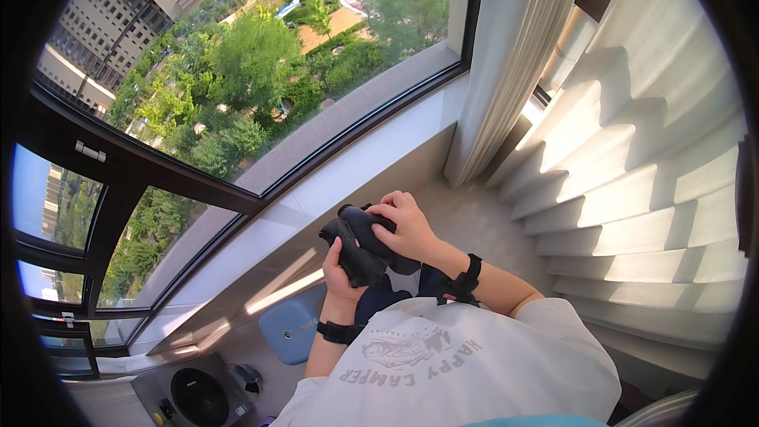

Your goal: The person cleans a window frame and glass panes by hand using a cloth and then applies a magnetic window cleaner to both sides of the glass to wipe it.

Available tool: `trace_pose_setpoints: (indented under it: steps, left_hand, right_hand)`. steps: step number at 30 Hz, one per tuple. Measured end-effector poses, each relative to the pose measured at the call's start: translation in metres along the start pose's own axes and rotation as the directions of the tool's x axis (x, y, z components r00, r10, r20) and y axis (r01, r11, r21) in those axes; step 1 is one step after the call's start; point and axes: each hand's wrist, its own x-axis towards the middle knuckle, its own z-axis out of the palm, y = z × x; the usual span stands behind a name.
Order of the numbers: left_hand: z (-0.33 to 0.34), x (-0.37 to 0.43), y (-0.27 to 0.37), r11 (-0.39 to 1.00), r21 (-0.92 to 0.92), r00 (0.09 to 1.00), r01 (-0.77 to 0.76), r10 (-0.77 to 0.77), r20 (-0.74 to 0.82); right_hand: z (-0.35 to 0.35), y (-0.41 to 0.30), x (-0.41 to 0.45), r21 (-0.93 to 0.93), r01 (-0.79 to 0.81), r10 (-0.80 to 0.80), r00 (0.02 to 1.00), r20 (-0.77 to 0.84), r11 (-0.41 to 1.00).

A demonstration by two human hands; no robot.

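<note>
In front of my chest, both hands hold a bundle of dark fabric (369, 237), black on the near left side and dark grey towards the right. What kind of item it is, and whether it is one piece or two, I cannot tell. My left hand (343, 273) cups the bundle from below left, with its thumb up against the black part. From the right, my right hand (406, 222) grips the dark grey part, fingers bent over its top. The bundle hides some fingers of both hands. Each wrist wears a black strap.
A blue plastic stool (290, 326) stands on the floor left of me. Beyond it are a grey box-shaped appliance (195, 394) with a round black top and a pale window sill (362, 136) under large dark-framed windows. Pleated cream curtains (628, 213) hang along the right.
</note>
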Motion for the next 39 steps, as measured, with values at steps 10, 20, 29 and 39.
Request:
trace_pose_setpoints:
  steps: [10, 20, 29, 39]
  left_hand:
    - [0.043, 0.107, 0.015, 0.775, 0.608, 0.956, 0.173, 0.018, -0.294]
    - [-0.01, 0.222, 0.046, 0.817, 0.577, 0.915, 0.007, 0.228, -0.334]
    - [-0.007, 0.232, 0.015, 0.76, 0.637, 0.836, 0.13, 0.261, -0.483]
    - [0.012, 0.185, -0.059, 0.85, 0.52, 0.452, 0.086, 0.432, -0.781]
  right_hand:
    - [-0.033, 0.102, 0.058, 0.54, -0.768, 0.36, 0.64, 0.679, 0.345]
    - [-0.098, 0.264, 0.207, 0.622, -0.709, 0.732, 0.61, 0.304, 0.333]
    - [-0.193, 0.413, 0.22, 0.013, -0.767, 0.731, 0.606, -0.313, 0.642]
    - [-0.231, 0.47, 0.193, -0.486, -0.514, 0.414, 0.858, -0.305, 0.707]
